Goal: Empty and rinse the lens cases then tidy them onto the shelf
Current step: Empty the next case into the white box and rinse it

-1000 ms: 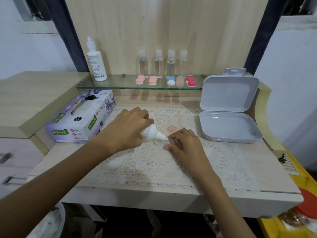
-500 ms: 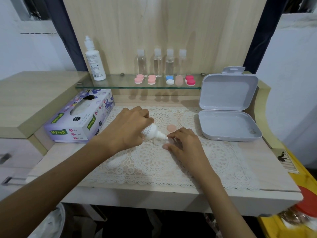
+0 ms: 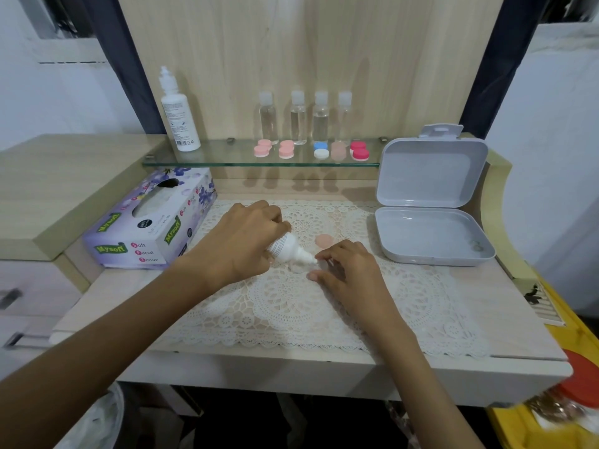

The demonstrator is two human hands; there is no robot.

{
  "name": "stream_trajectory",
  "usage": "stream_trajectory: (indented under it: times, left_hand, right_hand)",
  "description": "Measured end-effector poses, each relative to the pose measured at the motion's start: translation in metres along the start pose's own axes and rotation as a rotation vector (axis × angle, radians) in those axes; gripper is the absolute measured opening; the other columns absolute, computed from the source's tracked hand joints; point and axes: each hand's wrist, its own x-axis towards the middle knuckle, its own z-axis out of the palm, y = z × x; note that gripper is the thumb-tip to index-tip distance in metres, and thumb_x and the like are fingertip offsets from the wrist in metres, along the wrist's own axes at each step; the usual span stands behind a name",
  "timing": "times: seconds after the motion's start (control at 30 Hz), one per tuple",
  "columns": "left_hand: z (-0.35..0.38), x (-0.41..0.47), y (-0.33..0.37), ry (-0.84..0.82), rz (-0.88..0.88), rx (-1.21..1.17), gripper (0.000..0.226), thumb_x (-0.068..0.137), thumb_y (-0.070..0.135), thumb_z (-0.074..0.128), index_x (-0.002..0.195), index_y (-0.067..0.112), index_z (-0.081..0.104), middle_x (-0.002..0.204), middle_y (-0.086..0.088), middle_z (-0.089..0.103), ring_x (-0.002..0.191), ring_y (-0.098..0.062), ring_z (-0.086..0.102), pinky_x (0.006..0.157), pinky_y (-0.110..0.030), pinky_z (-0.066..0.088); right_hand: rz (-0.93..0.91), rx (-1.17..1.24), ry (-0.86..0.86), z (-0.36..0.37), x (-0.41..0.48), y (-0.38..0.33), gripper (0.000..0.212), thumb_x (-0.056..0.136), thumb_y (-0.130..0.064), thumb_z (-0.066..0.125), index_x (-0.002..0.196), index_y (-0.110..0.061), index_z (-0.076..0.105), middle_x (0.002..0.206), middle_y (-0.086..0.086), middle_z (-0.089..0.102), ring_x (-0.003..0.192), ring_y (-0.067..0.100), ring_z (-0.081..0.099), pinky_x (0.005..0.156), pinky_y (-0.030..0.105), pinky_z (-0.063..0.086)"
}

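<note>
Rinsing goes on at the middle of the white lace mat [image 3: 291,306], and over the last second almost nothing has shifted. The left hand [image 3: 240,241] still wraps its curled fingers round a small white squeeze bottle [image 3: 285,246], tipped so the nozzle points down at a clear lens case [image 3: 298,267] lying on the mat's centre. The right hand [image 3: 350,270], fingers bent, seems to pinch the case's right end between thumb and forefinger to steady it; that end is hidden under the fingers. A peach round cap [image 3: 324,241] lies loose on the mat just behind the case. The stillness suggests liquid is being squeezed in, though no stream can be made out. Beyond the mat's back edge, the glass shelf [image 3: 210,158] already carries a row of coloured capped cases [image 3: 287,150]. This one looks like one of the last to be rinsed, capped and put up there.
</note>
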Motion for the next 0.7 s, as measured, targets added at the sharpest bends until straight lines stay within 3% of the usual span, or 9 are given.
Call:
stream_trajectory:
  times: [0.37,0.7]
  left_hand:
    - [0.000,-0.001,0.002,-0.007,-0.030,-0.018,0.045,0.074,0.019,0.070,0.119,0.018,0.062,0.109,-0.002,0.060,0.099,-0.022,0.052,0.070,-0.034,0.041]
    - [0.017,-0.015,-0.003,-0.008,-0.163,-0.268,0.058,0.075,0.024,0.075,0.129,0.017,0.055,0.114,-0.002,0.055,0.107,-0.021,0.048,0.082,-0.035,0.043]
  right_hand:
    - [0.000,0.001,-0.001,0.000,-0.001,0.001,0.029,0.078,-0.027,0.076,0.103,-0.013,0.069,0.088,-0.013,0.048,0.089,0.005,0.039,0.070,0.008,0.028]
    - [-0.001,-0.003,-0.004,0.001,0.000,0.002,0.030,0.078,-0.027,0.076,0.103,-0.012,0.069,0.091,-0.011,0.051,0.093,0.006,0.041,0.073,0.007,0.029]
